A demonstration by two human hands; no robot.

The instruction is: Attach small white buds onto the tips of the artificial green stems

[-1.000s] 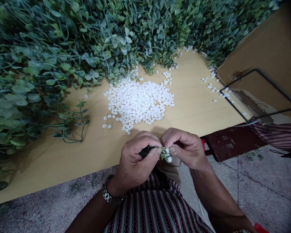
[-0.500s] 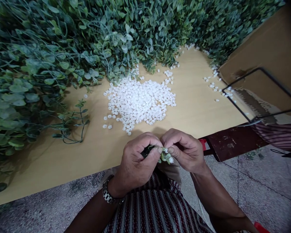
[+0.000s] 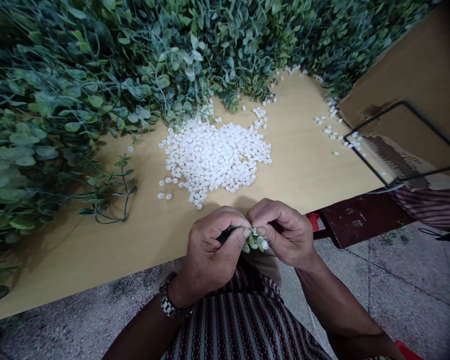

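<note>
Both hands meet just off the near edge of a tan table (image 3: 97, 250). My left hand (image 3: 212, 250), a metal watch on its wrist, is closed round the dark stem of a small artificial green sprig (image 3: 253, 242). My right hand (image 3: 285, 232) pinches the sprig's tip, where small white buds sit among the leaves. A heap of small white buds (image 3: 213, 157) lies on the table just beyond my hands.
Piles of artificial green foliage (image 3: 78, 75) cover the table's left and far side; one loose sprig (image 3: 112, 192) lies near the heap. A cardboard box (image 3: 416, 75) with a black wire frame (image 3: 405, 145) stands at right. Scattered buds lie near it. Speckled floor below.
The hands stay together on the sprig; the fingers have shifted slightly and the sprig has turned a little. The view has drifted slightly.
</note>
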